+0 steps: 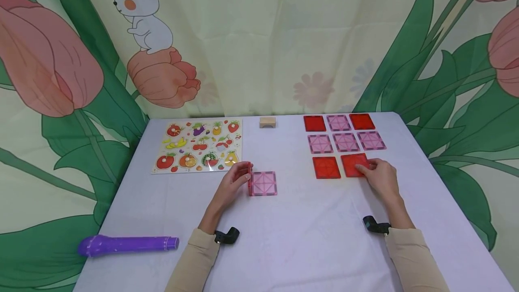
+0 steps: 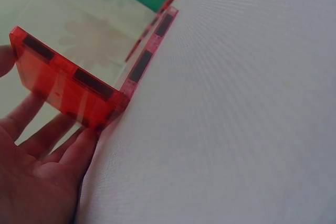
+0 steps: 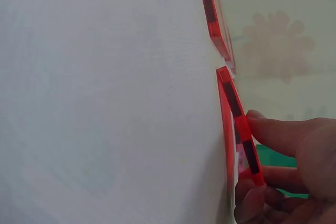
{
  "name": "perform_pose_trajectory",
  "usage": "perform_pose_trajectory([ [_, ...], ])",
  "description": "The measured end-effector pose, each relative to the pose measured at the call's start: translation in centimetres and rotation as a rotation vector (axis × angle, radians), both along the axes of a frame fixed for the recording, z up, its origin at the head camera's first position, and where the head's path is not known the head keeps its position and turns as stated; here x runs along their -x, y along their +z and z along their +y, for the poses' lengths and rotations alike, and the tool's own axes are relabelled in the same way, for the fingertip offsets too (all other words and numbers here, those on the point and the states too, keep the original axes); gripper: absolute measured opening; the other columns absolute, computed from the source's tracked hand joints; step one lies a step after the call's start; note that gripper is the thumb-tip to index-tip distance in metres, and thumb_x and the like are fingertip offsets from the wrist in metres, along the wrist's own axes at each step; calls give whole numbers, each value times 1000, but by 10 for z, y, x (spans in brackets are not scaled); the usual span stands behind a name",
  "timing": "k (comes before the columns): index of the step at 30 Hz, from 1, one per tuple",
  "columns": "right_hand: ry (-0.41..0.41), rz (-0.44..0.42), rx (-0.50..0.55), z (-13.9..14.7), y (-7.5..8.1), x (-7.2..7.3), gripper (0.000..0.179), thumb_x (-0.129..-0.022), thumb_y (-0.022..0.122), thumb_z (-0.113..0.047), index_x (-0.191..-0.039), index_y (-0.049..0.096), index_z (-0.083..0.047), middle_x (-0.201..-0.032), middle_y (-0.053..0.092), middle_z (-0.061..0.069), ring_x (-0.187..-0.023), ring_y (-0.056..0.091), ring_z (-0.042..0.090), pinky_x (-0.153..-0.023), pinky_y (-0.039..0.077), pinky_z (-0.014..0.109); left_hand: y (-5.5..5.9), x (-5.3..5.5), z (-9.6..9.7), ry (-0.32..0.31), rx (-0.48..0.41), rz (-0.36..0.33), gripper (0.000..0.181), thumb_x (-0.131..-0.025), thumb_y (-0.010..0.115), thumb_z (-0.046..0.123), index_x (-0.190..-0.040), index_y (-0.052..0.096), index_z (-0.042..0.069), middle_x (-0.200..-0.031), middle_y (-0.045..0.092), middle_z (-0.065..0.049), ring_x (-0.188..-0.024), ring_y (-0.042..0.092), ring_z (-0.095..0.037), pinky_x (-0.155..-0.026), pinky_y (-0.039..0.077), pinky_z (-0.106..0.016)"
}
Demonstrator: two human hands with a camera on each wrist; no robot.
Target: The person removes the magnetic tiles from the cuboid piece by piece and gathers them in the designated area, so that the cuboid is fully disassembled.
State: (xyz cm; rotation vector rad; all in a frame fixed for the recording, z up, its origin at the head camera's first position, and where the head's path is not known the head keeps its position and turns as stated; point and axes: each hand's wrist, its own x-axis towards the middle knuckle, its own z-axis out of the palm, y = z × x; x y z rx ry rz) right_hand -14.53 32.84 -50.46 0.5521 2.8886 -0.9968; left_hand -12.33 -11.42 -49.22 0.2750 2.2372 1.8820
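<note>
My left hand (image 1: pixel 235 179) holds a red magnetic tile (image 2: pixel 63 80) upright, thumb at its top edge and fingertips along its outer face. The tile's lower edge meets the left side of a pink magnetic tile (image 1: pixel 264 183) lying flat on the table. Over at the right, my right hand (image 1: pixel 381 177) pinches another red tile (image 1: pixel 352 166) at the front right corner of a group of tiles. In the right wrist view this pinched tile (image 3: pixel 240 127) is tilted, its right end raised between thumb and fingers. A red tile (image 1: pixel 326 167) lies flat just left of it.
Behind the right hand lie two rows of tiles, red ones (image 1: pixel 314 123) and pink ones (image 1: pixel 345 142). A fruit picture board (image 1: pixel 194 148) lies at the back left, a small wooden block (image 1: pixel 267 122) at the back middle. A purple microphone-shaped object (image 1: pixel 129 244) lies front left.
</note>
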Motion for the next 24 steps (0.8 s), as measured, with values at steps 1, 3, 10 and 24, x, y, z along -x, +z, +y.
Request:
perform_pose_trajectory([
  [1,2,-7,-4,0,0,0,67,-98,64,-37,-140,47,12,-124,56,32,-106,53,40,-84,60,43,0,0,0,-1,1,-2,44,-103,55,16,-143,46,2,-146,53,-18,-139,49,-32,-118,42,-45],
  [3,4,-18,-7,1,-1,0,67,-98,64,-37,-141,47,12,-128,55,33,-110,53,42,-88,60,47,0,0,-1,-2,4,2,44,-103,55,16,-143,45,2,-146,53,-18,-139,49,-32,-117,43,-44],
  [10,11,-20,-18,0,-3,1,66,-98,64,-36,-140,48,12,-128,54,34,-111,51,43,-92,58,50,0,-1,-1,-3,0,-5,44,-103,55,16,-143,46,3,-146,53,-18,-139,49,-32,-118,42,-43],
  [24,13,-16,-75,-6,2,0,61,-97,65,-33,-134,52,14,-120,54,32,-105,52,40,-86,60,48,-1,0,-1,-2,-5,9,44,-102,55,14,-143,46,2,-146,53,-18,-137,49,-33,-116,45,-42],
])
